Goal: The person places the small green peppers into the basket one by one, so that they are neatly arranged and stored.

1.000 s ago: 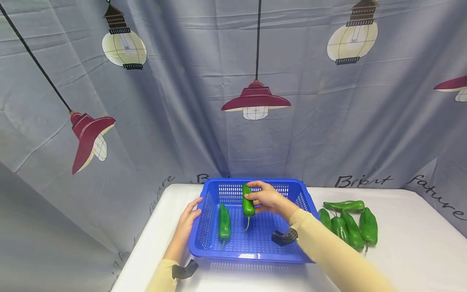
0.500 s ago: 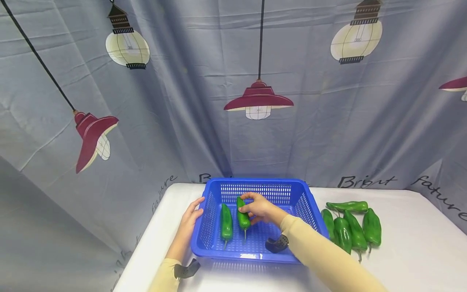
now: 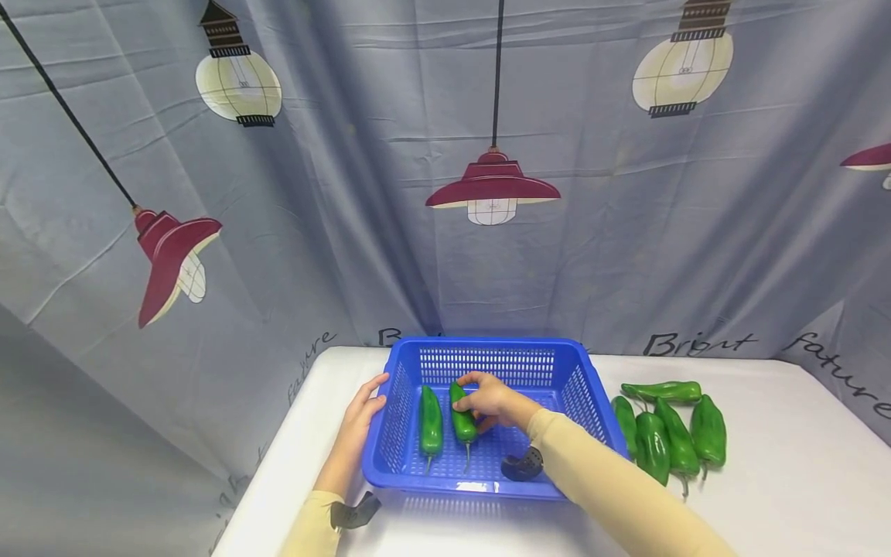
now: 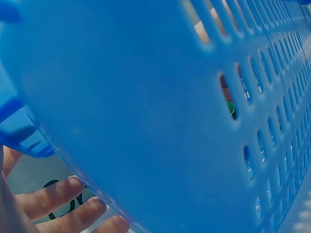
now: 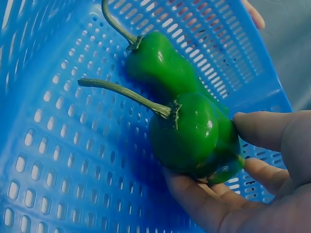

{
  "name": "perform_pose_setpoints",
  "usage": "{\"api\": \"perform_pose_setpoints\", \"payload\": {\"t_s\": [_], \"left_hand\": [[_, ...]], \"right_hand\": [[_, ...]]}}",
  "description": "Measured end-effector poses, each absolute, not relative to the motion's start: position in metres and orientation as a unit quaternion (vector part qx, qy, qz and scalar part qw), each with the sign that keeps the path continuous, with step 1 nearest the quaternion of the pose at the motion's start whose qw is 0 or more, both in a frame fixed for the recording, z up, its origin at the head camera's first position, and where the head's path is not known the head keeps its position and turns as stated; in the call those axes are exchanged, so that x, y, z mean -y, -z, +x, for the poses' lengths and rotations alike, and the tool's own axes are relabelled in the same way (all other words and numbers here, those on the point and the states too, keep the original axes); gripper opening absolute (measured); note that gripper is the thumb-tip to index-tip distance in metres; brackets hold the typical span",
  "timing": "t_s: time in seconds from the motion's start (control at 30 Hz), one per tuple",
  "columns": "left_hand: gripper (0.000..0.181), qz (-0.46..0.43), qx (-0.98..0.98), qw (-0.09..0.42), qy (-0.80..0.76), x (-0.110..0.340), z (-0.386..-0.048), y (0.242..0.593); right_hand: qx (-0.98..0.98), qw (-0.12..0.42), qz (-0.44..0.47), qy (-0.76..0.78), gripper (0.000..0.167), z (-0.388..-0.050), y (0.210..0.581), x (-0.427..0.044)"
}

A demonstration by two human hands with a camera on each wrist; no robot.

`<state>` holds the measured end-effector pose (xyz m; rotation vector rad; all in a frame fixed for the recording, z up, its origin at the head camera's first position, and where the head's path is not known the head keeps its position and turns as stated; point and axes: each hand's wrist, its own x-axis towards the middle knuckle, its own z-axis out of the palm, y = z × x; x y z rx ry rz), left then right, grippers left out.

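Observation:
In the head view, my right hand [image 3: 492, 401] holds a long green pepper [image 3: 462, 424] low inside the blue plastic basket [image 3: 480, 489]. Thumb and fingers are around the pepper [image 5: 187, 133] in the right wrist view, where its stem points away from the hand. A second green pepper [image 3: 431, 425] lies to the left of it on the basket floor. My left hand [image 3: 357, 418] rests with fairly straight fingers against the basket's left rim; those fingers [image 4: 73, 211] also show at the rim in the left wrist view.
On the white table [image 3: 773, 464], right of the basket, several green peppers [image 3: 671, 441] lie in a loose group. A grey curtain [image 3: 334, 232] printed with lamps hangs behind the table.
My right hand has lowered the pepper into the basket and moved it slightly left, beside the other pepper. The left hand has stayed at the rim.

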<state>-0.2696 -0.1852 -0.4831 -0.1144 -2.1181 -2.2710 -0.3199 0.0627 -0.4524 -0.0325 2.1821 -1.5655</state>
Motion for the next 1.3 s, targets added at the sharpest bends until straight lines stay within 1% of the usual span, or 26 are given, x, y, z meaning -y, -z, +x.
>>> {"api": "perform_pose_setpoints", "payload": {"t_s": [0.53,0.77,1.07,1.3], "left_hand": [[0.049,-0.044,0.679,0.021,0.732,0.1852,-0.2686,0.4834],[0.048,-0.044,0.680,0.020,0.731,0.1862,-0.2682,0.4841],[0.048,-0.061,0.685,0.028,0.725,0.1873,-0.2687,0.4845],[0.049,-0.043,0.685,0.019,0.727,0.1872,-0.2700,0.4844]], "right_hand": [[-0.798,0.220,-0.005,0.561,0.055,-0.3184,0.4531,-0.0590],[-0.788,0.232,-0.007,0.571,0.055,-0.3169,0.4513,-0.0572],[-0.789,0.236,-0.012,0.567,0.051,-0.3174,0.4491,-0.0567],[-0.791,0.225,-0.014,0.568,0.051,-0.3179,0.4490,-0.0580]]}}
